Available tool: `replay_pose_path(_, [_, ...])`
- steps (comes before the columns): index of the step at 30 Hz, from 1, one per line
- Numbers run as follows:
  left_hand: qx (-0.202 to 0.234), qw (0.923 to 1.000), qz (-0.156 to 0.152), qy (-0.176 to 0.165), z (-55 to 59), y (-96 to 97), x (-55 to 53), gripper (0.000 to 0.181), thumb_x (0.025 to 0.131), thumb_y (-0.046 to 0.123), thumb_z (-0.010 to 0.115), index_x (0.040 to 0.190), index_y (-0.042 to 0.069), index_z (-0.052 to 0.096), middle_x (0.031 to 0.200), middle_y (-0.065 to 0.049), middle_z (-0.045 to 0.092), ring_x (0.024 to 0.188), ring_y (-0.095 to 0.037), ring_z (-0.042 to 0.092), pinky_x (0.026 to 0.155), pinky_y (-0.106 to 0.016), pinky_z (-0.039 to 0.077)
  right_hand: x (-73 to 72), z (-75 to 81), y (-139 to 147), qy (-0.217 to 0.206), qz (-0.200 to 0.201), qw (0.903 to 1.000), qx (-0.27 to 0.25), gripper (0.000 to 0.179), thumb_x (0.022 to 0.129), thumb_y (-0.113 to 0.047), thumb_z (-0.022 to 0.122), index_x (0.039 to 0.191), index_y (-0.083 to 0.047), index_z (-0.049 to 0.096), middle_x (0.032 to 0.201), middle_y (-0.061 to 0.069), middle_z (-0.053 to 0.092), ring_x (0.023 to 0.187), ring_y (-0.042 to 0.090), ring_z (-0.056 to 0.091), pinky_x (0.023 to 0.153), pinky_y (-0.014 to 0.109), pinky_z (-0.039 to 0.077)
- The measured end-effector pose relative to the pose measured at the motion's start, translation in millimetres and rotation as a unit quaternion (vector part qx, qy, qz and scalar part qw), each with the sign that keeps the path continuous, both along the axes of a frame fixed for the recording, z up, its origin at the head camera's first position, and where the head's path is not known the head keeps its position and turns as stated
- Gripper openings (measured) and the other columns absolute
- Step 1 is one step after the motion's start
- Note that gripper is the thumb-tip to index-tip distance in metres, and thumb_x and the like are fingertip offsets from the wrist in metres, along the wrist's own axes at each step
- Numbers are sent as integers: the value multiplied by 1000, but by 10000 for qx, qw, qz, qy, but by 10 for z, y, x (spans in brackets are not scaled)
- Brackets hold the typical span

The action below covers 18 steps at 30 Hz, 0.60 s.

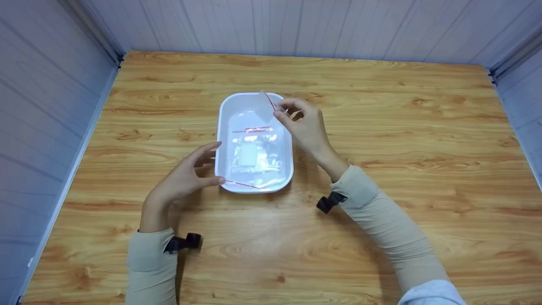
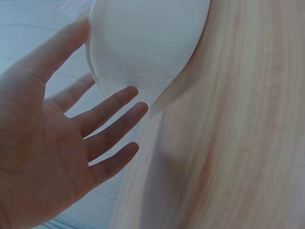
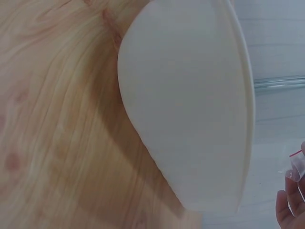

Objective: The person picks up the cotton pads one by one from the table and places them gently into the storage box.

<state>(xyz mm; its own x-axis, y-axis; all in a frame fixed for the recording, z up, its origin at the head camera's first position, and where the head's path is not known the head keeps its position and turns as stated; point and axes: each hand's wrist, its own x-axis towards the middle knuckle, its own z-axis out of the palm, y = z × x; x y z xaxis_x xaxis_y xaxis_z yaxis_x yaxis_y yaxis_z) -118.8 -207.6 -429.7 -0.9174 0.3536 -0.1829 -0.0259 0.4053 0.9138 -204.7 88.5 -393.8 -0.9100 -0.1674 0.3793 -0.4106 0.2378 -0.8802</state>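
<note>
A white plastic tub (image 1: 289, 169) stands on the wooden table, its inside facing up in the head view. Over its far right corner, my right hand (image 1: 305, 127) pinches a small clear zip-lock bag (image 1: 264, 109) by its red-striped edge, between thumb and fingers. The same bag (image 3: 298, 164) shows at the right edge of the right wrist view. My left hand (image 1: 182, 176) rests thumb and forefinger on the tub's left rim. Its other fingers (image 2: 116, 126) are spread and nearly straight beside the tub wall. Inside the tub lie more clear bags (image 1: 266, 163) with red strips.
The wood-grain table (image 1: 402, 127) extends around the tub on every side. Pale panel walls (image 1: 322, 27) border it at the back, left and right. A small black wrist camera (image 1: 186, 241) sits on the left sleeve, another camera (image 1: 330, 202) on the right.
</note>
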Motion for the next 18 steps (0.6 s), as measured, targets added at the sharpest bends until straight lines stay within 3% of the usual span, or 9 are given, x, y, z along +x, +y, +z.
replay_pose_path(8, [-126, 9998, 45, -124, 6, 10, 0, 86, 82, 25, 83, 153, 26, 36, 146, -12, 47, 135, -32, 42, 113, -52, 30, -53, -94, -66, 135, 35, 9999, -13, 20, 89, -12, 76, 104, 0, 73, 91, 5, 69, 82, 13, 61, 69, 30, 50])
replay_pose_path(18, [-90, 9998, 77, -155, 6, 7, 7, 87, 81, 27, 84, 153, 27, 36, 146, -12, 47, 135, -33, 41, 113, -55, 28, -112, -154, -121, -12, 18, 10000, 55, 20, 89, -13, 75, 106, -1, 73, 91, 4, 70, 82, 13, 59, 71, 29, 48])
